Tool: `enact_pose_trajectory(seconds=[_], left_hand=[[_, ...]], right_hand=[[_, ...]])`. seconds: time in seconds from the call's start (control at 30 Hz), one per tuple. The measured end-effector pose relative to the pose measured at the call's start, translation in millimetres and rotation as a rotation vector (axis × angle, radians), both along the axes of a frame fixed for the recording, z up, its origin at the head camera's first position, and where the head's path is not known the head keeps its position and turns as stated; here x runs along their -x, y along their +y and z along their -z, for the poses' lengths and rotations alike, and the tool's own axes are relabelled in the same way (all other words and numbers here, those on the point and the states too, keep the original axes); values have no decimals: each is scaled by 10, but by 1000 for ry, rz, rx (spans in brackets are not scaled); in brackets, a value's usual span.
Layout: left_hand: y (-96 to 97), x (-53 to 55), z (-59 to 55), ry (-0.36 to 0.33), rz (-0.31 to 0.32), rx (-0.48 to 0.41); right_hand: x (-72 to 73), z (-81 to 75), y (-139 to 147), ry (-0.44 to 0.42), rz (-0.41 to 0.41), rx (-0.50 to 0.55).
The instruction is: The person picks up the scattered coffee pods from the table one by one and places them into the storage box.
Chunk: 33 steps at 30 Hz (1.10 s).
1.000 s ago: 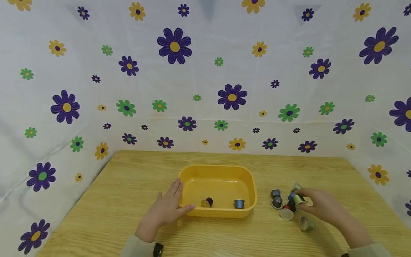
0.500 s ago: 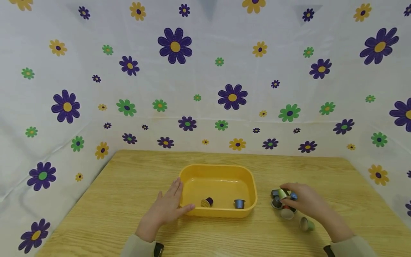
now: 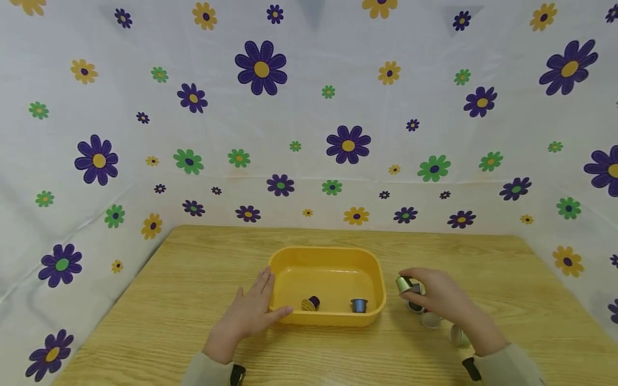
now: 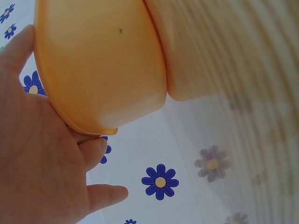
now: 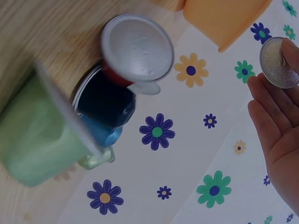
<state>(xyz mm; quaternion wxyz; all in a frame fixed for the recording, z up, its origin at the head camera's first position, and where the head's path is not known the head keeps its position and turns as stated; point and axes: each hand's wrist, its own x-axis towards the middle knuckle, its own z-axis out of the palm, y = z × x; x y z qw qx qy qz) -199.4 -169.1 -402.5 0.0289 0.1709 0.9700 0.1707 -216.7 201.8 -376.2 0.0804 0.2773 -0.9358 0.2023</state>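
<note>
My right hand [image 3: 446, 300] pinches a green coffee capsule [image 3: 403, 284] just to the right of a yellow tub [image 3: 328, 320]. The capsule's foil lid [image 5: 275, 63] shows in the right wrist view. My left hand [image 3: 246, 311] rests against the tub's left side, fingers straight along the rim and thumb at the front edge. Inside the tub lie a purple capsule [image 3: 315, 302] with a gold lid and a blue capsule [image 3: 359, 305]. Beneath my right hand, other capsules on the table are partly hidden.
A red capsule with a pale lid [image 3: 431, 320] and a light green capsule [image 3: 456, 335] lie on the wooden table [image 3: 203, 268]. Behind the table hangs a white cloth [image 3: 299, 118] with printed flowers.
My right hand has carried the green capsule leftward from the loose pile to near the tub's right rim. My left hand and the tub stay put.
</note>
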Motion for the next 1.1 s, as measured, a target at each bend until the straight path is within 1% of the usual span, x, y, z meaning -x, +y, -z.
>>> enact_pose_trajectory(seconds=[0.1, 0.27, 0.53, 0.8, 1.0, 1.1], left_hand=[[-2, 6, 17, 2, 1, 8], [-8, 19, 46, 2, 2, 11], [-15, -6, 14, -2, -1, 1], [-16, -26, -23, -12, -7, -8], [-20, -23, -13, -8, -4, -6], [-19, -15, -4, -3, -4, -2]], right_hand=[[5, -21, -67, -7, -11, 8], [26, -38, -184, 6, -40, 25], [107, -33, -383, 10, -52, 39], [168, -35, -557, 25, -89, 29], [182, -25, -640, 24, -85, 40], [192, -27, -671, 39, -78, 53]])
